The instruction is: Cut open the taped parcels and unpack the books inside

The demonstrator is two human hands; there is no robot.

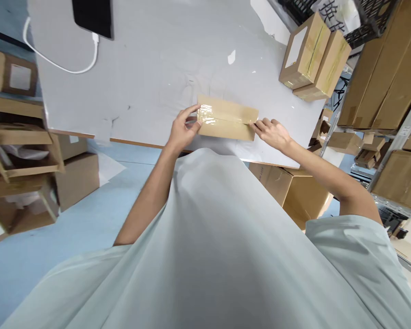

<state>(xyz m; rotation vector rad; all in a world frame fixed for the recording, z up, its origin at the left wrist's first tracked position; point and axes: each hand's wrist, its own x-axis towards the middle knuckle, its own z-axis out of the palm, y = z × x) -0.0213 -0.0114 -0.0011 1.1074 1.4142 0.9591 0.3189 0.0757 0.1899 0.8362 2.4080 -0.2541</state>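
Note:
A small cardboard box (228,118) lies near the front edge of the grey table (140,82), with clear shiny tape over the left part of its centre seam. My left hand (184,128) grips the box's left end, thumb at the lower side and index finger on the upper corner. At the right end, the closed fingers of my right hand (270,132) pinch the box by the seam. Whether a loose tape end is between those fingers is too small to tell.
Two taped boxes (304,52) stand at the table's back right, beside a black crate (373,20). A black device (94,16) with a white cable (70,71) lies back left. Open cartons (20,151) are stacked left; another carton (294,192) is below the table.

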